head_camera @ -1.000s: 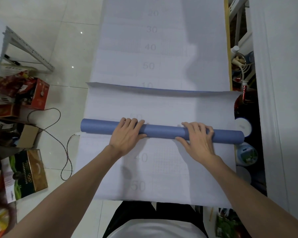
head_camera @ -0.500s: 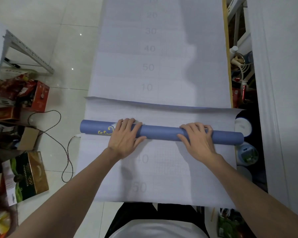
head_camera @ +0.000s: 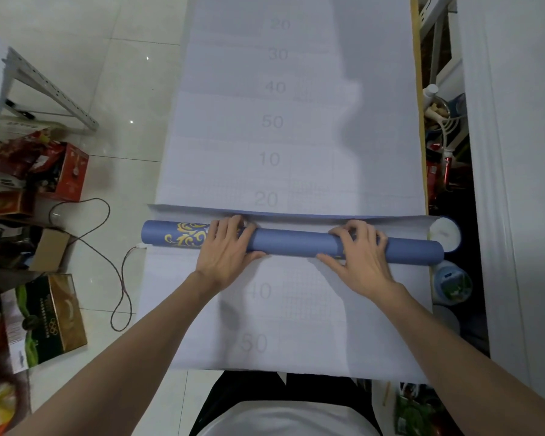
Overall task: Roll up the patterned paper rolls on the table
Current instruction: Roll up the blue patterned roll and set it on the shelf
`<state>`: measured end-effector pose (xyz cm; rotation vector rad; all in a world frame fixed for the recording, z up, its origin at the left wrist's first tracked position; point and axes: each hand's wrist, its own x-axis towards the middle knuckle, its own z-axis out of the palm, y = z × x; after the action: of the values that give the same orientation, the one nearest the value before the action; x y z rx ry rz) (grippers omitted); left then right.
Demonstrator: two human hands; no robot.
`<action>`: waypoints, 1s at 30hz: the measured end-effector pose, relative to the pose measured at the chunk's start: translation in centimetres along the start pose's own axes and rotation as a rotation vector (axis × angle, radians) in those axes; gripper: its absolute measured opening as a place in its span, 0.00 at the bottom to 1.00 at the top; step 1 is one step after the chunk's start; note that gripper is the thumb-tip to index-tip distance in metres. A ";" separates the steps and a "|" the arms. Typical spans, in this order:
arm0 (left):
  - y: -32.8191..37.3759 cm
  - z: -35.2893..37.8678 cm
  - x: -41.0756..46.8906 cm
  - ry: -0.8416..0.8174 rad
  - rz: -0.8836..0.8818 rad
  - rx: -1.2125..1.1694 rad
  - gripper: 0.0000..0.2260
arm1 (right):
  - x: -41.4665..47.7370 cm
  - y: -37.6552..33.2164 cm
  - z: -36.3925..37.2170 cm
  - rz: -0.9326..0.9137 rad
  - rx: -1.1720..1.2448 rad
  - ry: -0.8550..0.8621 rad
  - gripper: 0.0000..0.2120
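While the fingers [head_camera: 230,223] of both hands curl over the blue roll [head_camera: 293,242], pressing rather than clasping, it has travelled up the worktop [head_camera: 296,89]; its gold motif now shows left of the left hand [head_camera: 225,250]. Beyond the roll only a narrow strip of loose paper [head_camera: 296,214] remains, so I judge rolling nearly finished; the right hand [head_camera: 359,256] steadies its other half.

The blue paper roll [head_camera: 291,243] looks matt and smooth, with gold scrollwork print [head_camera: 188,237] near its left end. The white backing sheet [head_camera: 296,309] is matt paper printed with a faint grid and grey numbers. The floor tiles [head_camera: 107,73] are glossy. The green-and-gold carton [head_camera: 44,319] has a sheen.
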<state>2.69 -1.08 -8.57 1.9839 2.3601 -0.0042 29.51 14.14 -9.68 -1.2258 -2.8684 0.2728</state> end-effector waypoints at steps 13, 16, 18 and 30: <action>-0.8 0.0 0.2 0.045 0.038 -0.058 0.28 | 0.9 0.2 -0.8 0.063 0.024 -0.065 0.27; -0.7 -0.3 1.1 -0.018 0.029 -0.036 0.26 | 1.8 0.7 -1.0 -0.004 -0.052 -0.120 0.38; -0.6 -0.5 1.8 -0.060 0.010 -0.050 0.23 | 2.9 1.1 -1.4 0.011 -0.058 -0.151 0.35; 0.2 -1.6 6.2 -0.296 -0.112 -0.055 0.21 | 9.1 1.1 -2.4 -0.120 -0.161 -0.387 0.24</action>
<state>1.80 5.12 -7.25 1.6893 2.2493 -0.2194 24.14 21.80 -8.04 -1.1237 -3.3404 0.3133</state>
